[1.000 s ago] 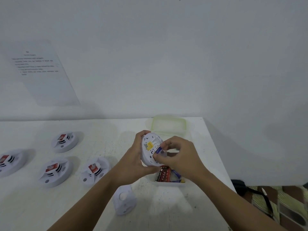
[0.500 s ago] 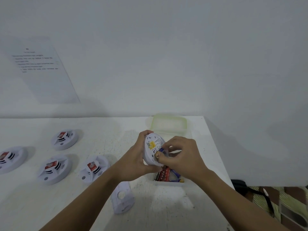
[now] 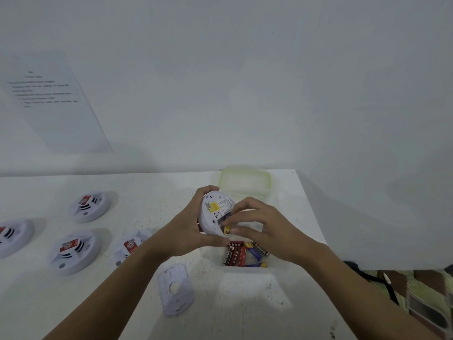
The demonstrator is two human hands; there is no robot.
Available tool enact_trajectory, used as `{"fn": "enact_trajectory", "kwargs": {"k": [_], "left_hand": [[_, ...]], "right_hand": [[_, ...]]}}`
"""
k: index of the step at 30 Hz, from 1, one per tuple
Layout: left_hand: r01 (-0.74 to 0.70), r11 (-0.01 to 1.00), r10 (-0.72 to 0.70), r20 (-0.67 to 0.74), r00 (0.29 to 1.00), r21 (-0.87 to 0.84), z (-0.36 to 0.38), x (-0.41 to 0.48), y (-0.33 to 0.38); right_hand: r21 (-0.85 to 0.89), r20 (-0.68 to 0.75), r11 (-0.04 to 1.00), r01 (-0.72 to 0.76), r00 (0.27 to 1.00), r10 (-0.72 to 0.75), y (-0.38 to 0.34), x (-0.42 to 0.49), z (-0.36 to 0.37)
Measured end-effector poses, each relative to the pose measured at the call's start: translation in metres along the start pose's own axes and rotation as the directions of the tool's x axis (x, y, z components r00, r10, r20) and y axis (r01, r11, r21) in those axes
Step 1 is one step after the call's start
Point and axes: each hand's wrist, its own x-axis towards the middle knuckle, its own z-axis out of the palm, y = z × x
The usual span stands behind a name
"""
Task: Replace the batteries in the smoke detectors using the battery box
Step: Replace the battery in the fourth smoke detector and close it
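Note:
My left hand [image 3: 186, 229] grips a white round smoke detector [image 3: 213, 209], tilted with its back and yellow label toward me, above the battery box. My right hand [image 3: 264, 229] pinches a blue and yellow battery [image 3: 227, 229] at the detector's open compartment, at its lower right edge. Directly below sits the clear battery box [image 3: 272, 266], holding several red, black and blue batteries [image 3: 242, 253]. A white detector cover plate [image 3: 175, 289] lies on the table near my left forearm.
Several other white detectors with red labels [image 3: 89, 206] [image 3: 73, 251] [image 3: 132, 245] [image 3: 12, 238] lie on the white table to the left. The box's green-rimmed lid [image 3: 245, 180] rests by the wall. The table's right edge [image 3: 316, 217] drops to a patterned floor. A printed sheet [image 3: 49, 101] hangs on the wall.
The detector has turned a little in my left hand, and the battery's yellow end now shows at the compartment's lower edge between my right fingers. The view shifted slightly.

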Motion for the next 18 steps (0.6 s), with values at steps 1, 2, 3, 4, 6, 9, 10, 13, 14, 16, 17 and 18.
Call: {"fn": "enact_trajectory", "kwargs": {"k": [1, 2, 3, 4, 6, 9, 10, 13, 14, 16, 17, 18], "left_hand": [[-0.001, 1.0, 0.001, 0.019, 1.0, -0.003, 0.0, 0.0, 0.001], [-0.005, 1.0, 0.005, 0.038, 0.999, -0.004, 0.0, 0.0, 0.002], [-0.01, 1.0, 0.01, 0.051, 0.999, -0.001, 0.001, 0.0, 0.004], [-0.013, 1.0, 0.013, 0.057, 0.998, 0.003, 0.002, -0.001, 0.005], [-0.015, 1.0, 0.015, 0.045, 0.999, 0.001, 0.004, -0.002, 0.007], [-0.033, 0.999, 0.033, -0.002, 0.999, 0.009, 0.003, -0.007, 0.006], [-0.035, 0.999, 0.035, -0.02, 0.999, 0.0, 0.002, -0.009, 0.004], [-0.03, 0.997, 0.024, -0.081, 0.996, -0.069, 0.0, -0.018, -0.001], [-0.03, 0.995, 0.02, -0.105, 0.994, -0.092, -0.001, -0.021, -0.003], [-0.026, 0.994, 0.01, -0.148, 0.989, -0.107, -0.002, -0.025, -0.007], [-0.022, 0.994, 0.005, -0.159, 0.987, -0.105, -0.003, -0.026, -0.009], [-0.02, 0.994, 0.002, -0.163, 0.987, -0.104, -0.003, -0.027, -0.011]], "right_hand": [[-0.03, 0.006, 1.0, 0.006, 1.0, -0.006, 0.0, 0.001, 0.0], [-0.059, 0.009, 0.998, 0.009, 1.0, -0.009, 0.0, 0.001, 0.0], [-0.077, 0.015, 0.997, 0.014, 1.0, -0.012, -0.001, 0.002, 0.001], [-0.075, 0.014, 0.997, 0.015, 1.0, -0.014, -0.002, 0.002, 0.002], [0.044, -0.043, 0.999, -0.022, 0.999, 0.024, -0.004, 0.003, 0.005], [0.415, -0.242, 0.903, -0.109, 0.944, 0.225, -0.005, 0.003, 0.004], [0.45, -0.311, 0.885, -0.119, 0.908, 0.28, -0.003, 0.003, 0.003], [0.353, -0.415, 0.917, -0.187, 0.847, 0.332, 0.007, -0.003, 0.004], [0.304, -0.398, 0.928, -0.216, 0.856, 0.33, 0.012, -0.007, 0.005], [0.149, -0.33, 0.949, -0.277, 0.891, 0.312, 0.019, -0.014, 0.009], [0.05, -0.294, 0.954, -0.296, 0.909, 0.297, 0.023, -0.017, 0.011], [-0.044, -0.263, 0.953, -0.3, 0.924, 0.278, 0.025, -0.021, 0.014]]}}
